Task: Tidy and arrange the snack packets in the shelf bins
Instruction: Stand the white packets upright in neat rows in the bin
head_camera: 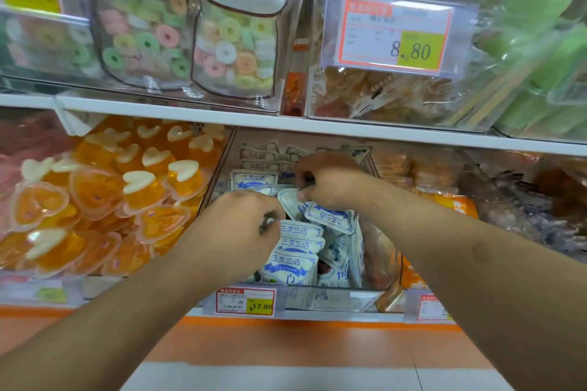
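Small white-and-blue snack packets fill a clear shelf bin on the lower shelf, some stacked in a row, some lying askew. My left hand hovers over the front row with fingers curled, pinching the edge of a packet. My right hand is further back in the bin, fingers curled around a white-and-blue packet that tilts just below it. More packets stand in rows at the back of the bin.
Orange heart-shaped jelly cups fill the bin to the left. Brown snack bags lie to the right. The upper shelf holds ring-candy pouches, a price tag and green packets. A price label hangs at the bin front.
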Available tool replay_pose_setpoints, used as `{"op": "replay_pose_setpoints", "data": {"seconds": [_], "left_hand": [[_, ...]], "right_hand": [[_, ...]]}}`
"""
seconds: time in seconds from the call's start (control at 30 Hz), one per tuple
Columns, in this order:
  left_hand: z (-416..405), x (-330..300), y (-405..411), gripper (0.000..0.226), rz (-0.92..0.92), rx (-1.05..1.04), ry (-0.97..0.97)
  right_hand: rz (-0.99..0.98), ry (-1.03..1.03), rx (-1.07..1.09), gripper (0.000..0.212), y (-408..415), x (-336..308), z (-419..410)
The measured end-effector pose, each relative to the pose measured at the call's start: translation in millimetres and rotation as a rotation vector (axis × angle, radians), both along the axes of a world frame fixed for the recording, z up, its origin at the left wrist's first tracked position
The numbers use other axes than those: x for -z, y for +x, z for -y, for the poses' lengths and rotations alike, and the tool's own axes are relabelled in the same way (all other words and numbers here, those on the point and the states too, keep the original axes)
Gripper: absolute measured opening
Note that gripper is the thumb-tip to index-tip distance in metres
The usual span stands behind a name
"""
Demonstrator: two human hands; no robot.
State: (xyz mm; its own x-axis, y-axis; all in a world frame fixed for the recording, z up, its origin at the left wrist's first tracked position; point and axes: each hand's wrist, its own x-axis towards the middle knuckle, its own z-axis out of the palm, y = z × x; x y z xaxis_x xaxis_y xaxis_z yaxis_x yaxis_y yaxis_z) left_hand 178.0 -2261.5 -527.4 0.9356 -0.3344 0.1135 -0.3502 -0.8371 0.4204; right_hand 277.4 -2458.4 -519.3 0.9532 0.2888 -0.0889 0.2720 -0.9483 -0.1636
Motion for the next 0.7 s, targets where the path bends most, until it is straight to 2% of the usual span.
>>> {"op": "replay_pose_setpoints", "data": {"seconds": [0.17, 0.23, 0.33, 0.4, 0.5, 0.6, 0.7], "left_hand": [[1, -2, -5, 0.021, -0.008, 0.01, 0.01], [2, -5, -7, 0.027, -0.022, 0.005, -0.013], [3, -7, -9, 0.04, -0.048, -0.054, -0.098], [3, -8, -10, 0.046, -0.065, -0.094, -0.211], [4, -8, -13, 0.055, -0.055, -0.093, -0.327], [7, -10, -17, 0.045, -0.063, -0.055, -0.383], [13, -15, -19, 0.032, -0.074, -0.066, -0.547]], "right_hand": [[0.027, 0.164, 0.026, 0.019, -10, -5, 9], [0.108, 0.268, 0.01, 0.02, -17, -9, 12], [0.242, 0.404, 0.012, 0.01, -35, -16, 19], [0.304, 0.4, 0.046, 0.006, -56, -18, 23], [0.545, 0.287, 0.023, 0.013, -95, -14, 30], [0.643, 0.4, 0.057, 0.011, -123, -11, 35], [0.541, 0.65, 0.191, 0.014, -139, -12, 39]]}}
